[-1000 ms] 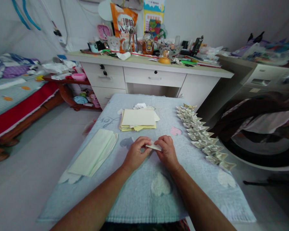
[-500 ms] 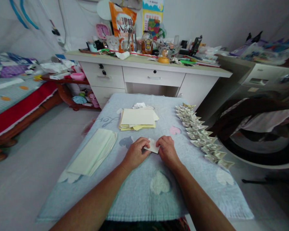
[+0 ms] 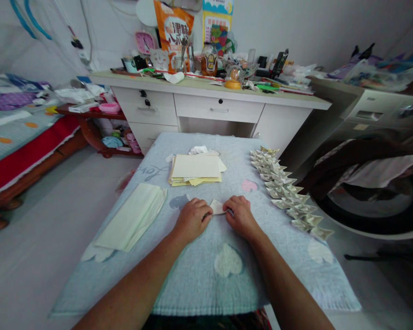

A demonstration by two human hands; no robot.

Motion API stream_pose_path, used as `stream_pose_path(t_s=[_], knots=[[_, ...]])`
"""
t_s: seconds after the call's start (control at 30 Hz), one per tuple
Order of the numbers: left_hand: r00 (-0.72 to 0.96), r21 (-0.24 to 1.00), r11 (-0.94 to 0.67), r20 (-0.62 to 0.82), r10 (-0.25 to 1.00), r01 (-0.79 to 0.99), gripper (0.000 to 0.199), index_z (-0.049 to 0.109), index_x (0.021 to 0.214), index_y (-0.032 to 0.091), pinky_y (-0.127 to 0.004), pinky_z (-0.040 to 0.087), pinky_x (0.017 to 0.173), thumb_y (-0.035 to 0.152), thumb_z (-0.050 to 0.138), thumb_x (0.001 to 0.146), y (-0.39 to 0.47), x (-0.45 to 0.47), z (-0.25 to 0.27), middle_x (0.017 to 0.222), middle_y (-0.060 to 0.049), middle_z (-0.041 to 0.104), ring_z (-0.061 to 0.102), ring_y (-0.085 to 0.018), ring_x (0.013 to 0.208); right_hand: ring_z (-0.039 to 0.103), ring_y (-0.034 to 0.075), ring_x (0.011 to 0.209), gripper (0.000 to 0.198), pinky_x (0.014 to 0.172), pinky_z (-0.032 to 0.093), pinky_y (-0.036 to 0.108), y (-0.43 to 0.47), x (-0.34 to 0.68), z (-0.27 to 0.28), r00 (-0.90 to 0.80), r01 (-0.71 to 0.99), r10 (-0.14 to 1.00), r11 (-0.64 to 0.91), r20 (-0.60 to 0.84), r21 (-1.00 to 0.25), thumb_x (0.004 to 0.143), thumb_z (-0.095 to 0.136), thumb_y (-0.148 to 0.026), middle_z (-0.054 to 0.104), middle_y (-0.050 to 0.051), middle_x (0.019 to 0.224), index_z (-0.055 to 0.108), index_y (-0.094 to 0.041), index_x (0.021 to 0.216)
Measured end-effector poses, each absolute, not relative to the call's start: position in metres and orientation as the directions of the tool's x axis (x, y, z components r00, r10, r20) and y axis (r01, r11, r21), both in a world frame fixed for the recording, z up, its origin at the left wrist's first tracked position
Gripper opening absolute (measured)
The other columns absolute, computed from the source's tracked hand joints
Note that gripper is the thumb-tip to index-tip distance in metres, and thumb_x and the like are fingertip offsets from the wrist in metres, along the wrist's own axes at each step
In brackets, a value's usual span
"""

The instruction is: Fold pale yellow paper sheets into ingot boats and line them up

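Between my hands is a small piece of folded pale paper (image 3: 217, 207), low over the cloth-covered table. My left hand (image 3: 193, 219) is closed on its left end, the fingertips pinching it. At the right end, my right hand (image 3: 240, 215) grips it between thumb and curled fingers. Part of the paper is hidden behind the fingers. Beyond the hands lies a stack of cream and yellow paper sheets (image 3: 196, 167). A pile of long, pale green folded paper (image 3: 129, 217) rests to the left. Pointed folded paper pieces (image 3: 285, 187) run in a row along the right side.
A light blue cloth (image 3: 179, 284) with heart prints covers the table. Crumpled white tissue (image 3: 198, 150) sits behind the paper stack. At the back stands a cluttered white desk (image 3: 199, 101); a washing machine (image 3: 368, 119) is on the right, a bed (image 3: 24, 146) on the left.
The paper between my hands has tilted and shows a narrower, more pointed shape. My fingers have shifted slightly around its ends. The stacks and the row of folded pieces stay in place.
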State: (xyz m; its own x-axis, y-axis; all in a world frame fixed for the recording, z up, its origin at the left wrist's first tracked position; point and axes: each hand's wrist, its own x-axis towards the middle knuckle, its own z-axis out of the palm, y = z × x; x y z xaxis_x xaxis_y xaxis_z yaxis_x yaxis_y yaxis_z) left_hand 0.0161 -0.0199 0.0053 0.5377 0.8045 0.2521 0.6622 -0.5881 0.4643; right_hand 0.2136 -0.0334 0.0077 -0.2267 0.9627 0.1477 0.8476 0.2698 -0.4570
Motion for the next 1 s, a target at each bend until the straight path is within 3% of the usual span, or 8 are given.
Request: stream_pose_path(t_s=[0.37,1.0], knots=[[0.434,0.441,-0.499,0.246,0.867,0.747,0.015,0.064,0.080,0.019,-0.037,0.041,0.083,0.023,0.051,0.087,-0.0170,0.0192,0.0030,0.087,-0.005,0.056,0.050,-0.021,0.088,0.045,0.020,0.096,0.011,0.085,0.029,0.034,-0.0274,0.2220,0.0094,-0.159,0.827,0.983,0.182,0.088,-0.532,0.087,0.058,-0.024,0.059,0.004,0.096,0.069,-0.022,0.086],[0.337,0.466,-0.397,0.209,0.918,0.791,0.011,0.063,0.072,0.020,-0.037,0.039,0.083,0.023,0.056,0.080,-0.0167,0.0218,0.0023,0.088,-0.005,0.053,0.049,-0.022,0.090,0.044,0.022,0.098,0.016,0.082,0.029,0.035,-0.0242,0.2140,0.0098,-0.071,0.885,0.997,0.078,0.034,-0.460,0.089,0.056,-0.032,0.056,0.005,0.102,0.066,-0.021,0.083]])
